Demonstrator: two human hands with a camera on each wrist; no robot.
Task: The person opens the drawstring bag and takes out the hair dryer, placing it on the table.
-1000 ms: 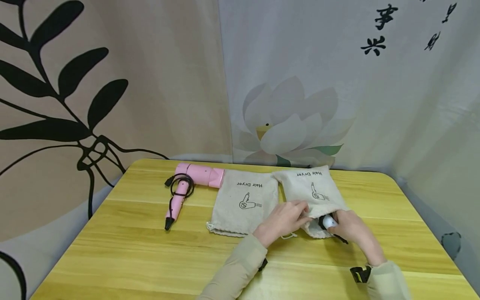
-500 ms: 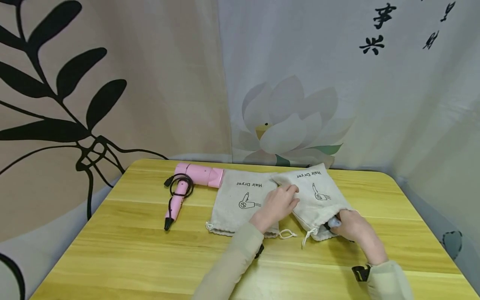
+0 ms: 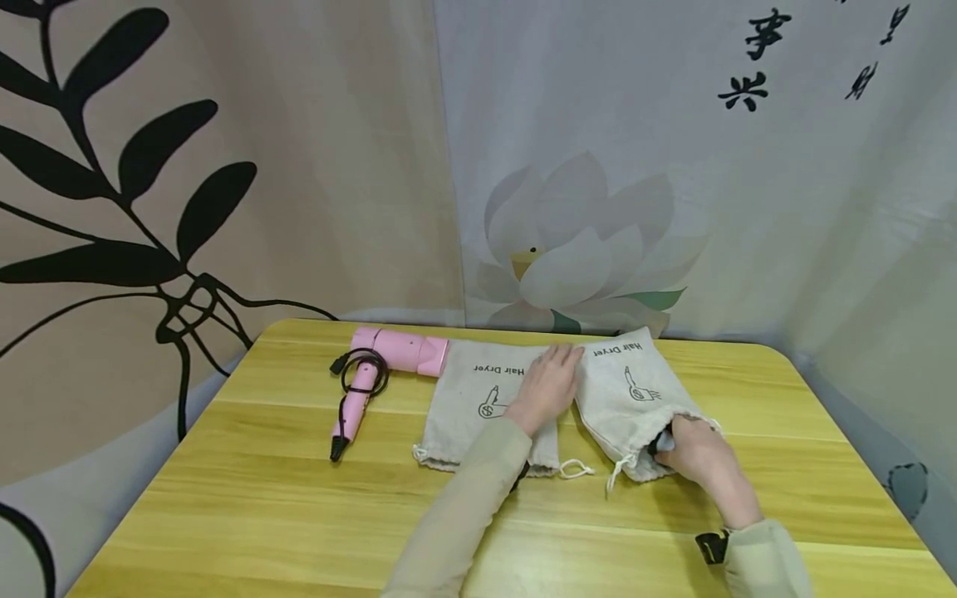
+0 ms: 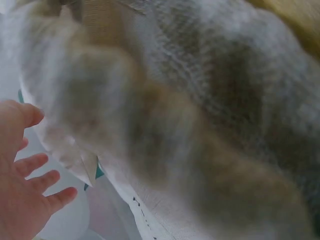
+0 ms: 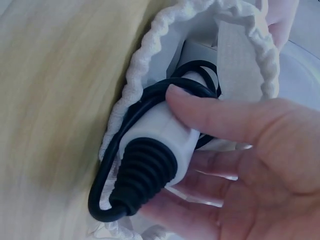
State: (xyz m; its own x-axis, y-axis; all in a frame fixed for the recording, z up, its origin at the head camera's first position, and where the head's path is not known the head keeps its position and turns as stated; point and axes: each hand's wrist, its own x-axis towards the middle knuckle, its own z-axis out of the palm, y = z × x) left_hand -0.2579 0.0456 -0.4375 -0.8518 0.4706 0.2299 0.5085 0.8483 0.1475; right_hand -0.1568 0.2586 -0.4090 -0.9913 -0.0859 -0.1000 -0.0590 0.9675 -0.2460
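Note:
A drawstring bag (image 3: 628,386) printed "Hair Dryer" lies at the right of the table, its gathered mouth towards me. Inside that mouth, my right hand (image 3: 701,455) grips the handle of a white hair dryer (image 5: 159,125), with thumb on top and fingers below. A black cord (image 5: 137,112) loops round the handle; most of the dryer is hidden in the cloth. My left hand (image 3: 546,389) lies fingers extended over a second printed bag (image 3: 459,415), fingertips at the first bag's left edge. The left wrist view shows its fingers spread; firm contact cannot be told.
A pink hair dryer (image 3: 404,349) with its black cord coiled round it lies left of the bags. A white drawstring (image 3: 576,469) trails onto the wooden table (image 3: 262,515). A printed curtain (image 3: 359,166) hangs behind the table's far edge.
My left hand has left the right bag's mouth and moved up and left to its far side. The mouth now covers more of the white dryer; the right hand stays at it.

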